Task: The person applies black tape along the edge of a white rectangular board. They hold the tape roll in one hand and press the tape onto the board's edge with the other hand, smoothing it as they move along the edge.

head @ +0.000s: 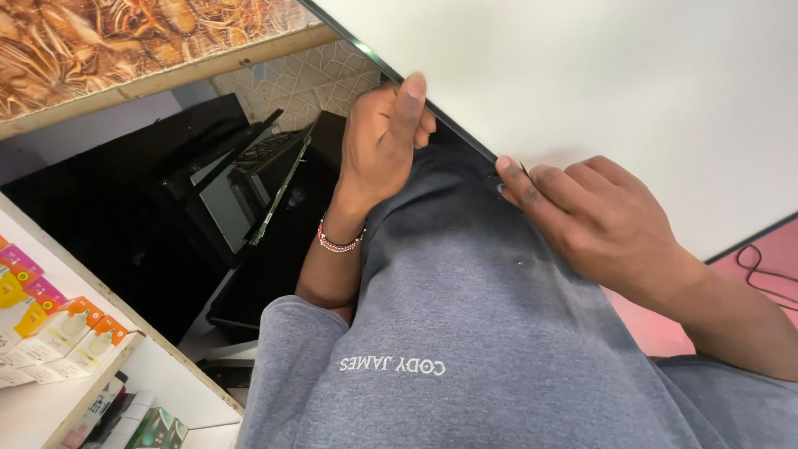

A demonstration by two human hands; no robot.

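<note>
A large white flat panel (598, 75) with a thin dark edge lies tilted across my lap, over my grey trousers (465, 308). My left hand (384, 137), with a beaded bracelet on the wrist, grips the panel's dark edge, thumb on top and fingers curled underneath. My right hand (582, 212) pinches the same edge further along, fingertips pressed to the rim. A small dark sliver (524, 168) shows beside the fingertips; I cannot tell what it is.
Black flat screens and a bare circuit-edged panel (249, 191) lean stacked at the left. A white shelf (100, 333) at the lower left holds several small colourful boxes. A brown patterned board (100, 41) is at the top left. A black cable (769, 270) lies on pink floor.
</note>
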